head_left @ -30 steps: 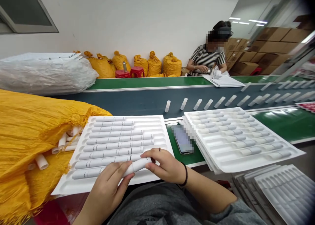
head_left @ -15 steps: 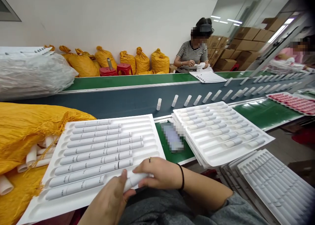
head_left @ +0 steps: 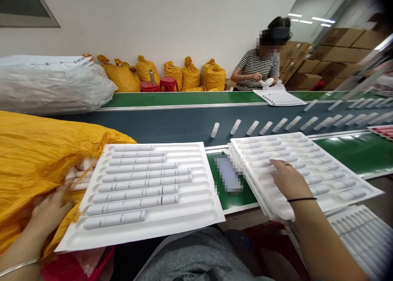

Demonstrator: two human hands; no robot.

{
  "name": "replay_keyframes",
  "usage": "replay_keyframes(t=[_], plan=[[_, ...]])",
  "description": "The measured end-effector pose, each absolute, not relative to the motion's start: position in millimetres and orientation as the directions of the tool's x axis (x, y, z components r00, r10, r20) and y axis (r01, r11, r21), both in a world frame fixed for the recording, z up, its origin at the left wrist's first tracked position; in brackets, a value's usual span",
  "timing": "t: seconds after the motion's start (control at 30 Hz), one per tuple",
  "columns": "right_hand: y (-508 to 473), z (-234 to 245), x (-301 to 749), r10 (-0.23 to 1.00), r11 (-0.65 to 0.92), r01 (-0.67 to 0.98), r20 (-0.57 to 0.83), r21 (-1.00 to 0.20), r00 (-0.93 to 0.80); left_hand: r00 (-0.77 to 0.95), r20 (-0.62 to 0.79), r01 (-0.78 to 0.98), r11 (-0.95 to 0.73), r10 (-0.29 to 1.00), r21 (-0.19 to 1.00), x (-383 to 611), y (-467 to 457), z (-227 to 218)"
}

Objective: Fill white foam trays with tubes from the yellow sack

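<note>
My left hand (head_left: 50,213) reaches to the torn mouth of a yellow sack (head_left: 46,150), its fingers stretched out and somewhat blurred. White tubes (head_left: 81,176) lie inside that opening, close to the fingertips. Over on the right, my right hand (head_left: 290,178) is on a white moulded tray (head_left: 276,195), with its fingers bent round the end of a short white tube (head_left: 264,170) in one groove; the grip is partly hidden. Before me lies another white tray (head_left: 196,205), its grooves holding long rows of printed white tubes (head_left: 129,197) laid end to end.
A blurred-out flat object (head_left: 227,172) lies on the green bench between the trays. Beyond runs a dark conveyor belt (head_left: 172,127) carrying upright white tubes. Stacked filled trays (head_left: 365,236) stand lower right. Across the belt, a person (head_left: 258,66) works behind a white tray.
My hands held a white tube together over my lap and have parted. The left has moved to the sack, the right to the right-hand tray. The view has shifted left.
</note>
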State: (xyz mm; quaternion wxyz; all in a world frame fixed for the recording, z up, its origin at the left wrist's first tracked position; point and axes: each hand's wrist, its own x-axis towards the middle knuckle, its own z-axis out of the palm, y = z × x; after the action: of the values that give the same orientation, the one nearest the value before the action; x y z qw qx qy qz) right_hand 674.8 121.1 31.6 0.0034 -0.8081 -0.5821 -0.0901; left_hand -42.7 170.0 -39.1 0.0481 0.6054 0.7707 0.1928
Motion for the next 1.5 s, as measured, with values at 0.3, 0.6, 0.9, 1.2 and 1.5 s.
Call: replay_keyframes(t=[0.3, 0.6, 0.9, 1.2, 1.5], plan=[[121, 26, 513, 0.907, 0.400, 0.840, 0.288, -0.367, -0.306, -0.228, 0.032, 0.933, 0.210, 0.973, 0.291, -12, 123, -31], [179, -1, 442, 0.879, 0.457, 0.816, 0.040, -0.353, -0.474, -0.297, 0.140, 0.949, 0.275, 0.945, 0.156, -41, 108, -30], [142, 10, 464, 0.935, 0.351, 0.683, 0.194, -0.640, -0.298, -0.108, 0.617, 0.906, -0.179, 0.779, 0.384, 68, 97, 9], [110, 21, 437, 0.875, 0.337, 0.327, 0.166, -0.883, -0.454, -0.004, 0.646, 0.364, -0.601, 0.763, 0.712, 197, 88, 33], [112, 37, 434, 0.771, 0.599, 0.205, 0.488, -0.774, -0.410, 0.272, 0.555, 0.517, -0.606, 0.786, 0.605, 203, 85, 46]])
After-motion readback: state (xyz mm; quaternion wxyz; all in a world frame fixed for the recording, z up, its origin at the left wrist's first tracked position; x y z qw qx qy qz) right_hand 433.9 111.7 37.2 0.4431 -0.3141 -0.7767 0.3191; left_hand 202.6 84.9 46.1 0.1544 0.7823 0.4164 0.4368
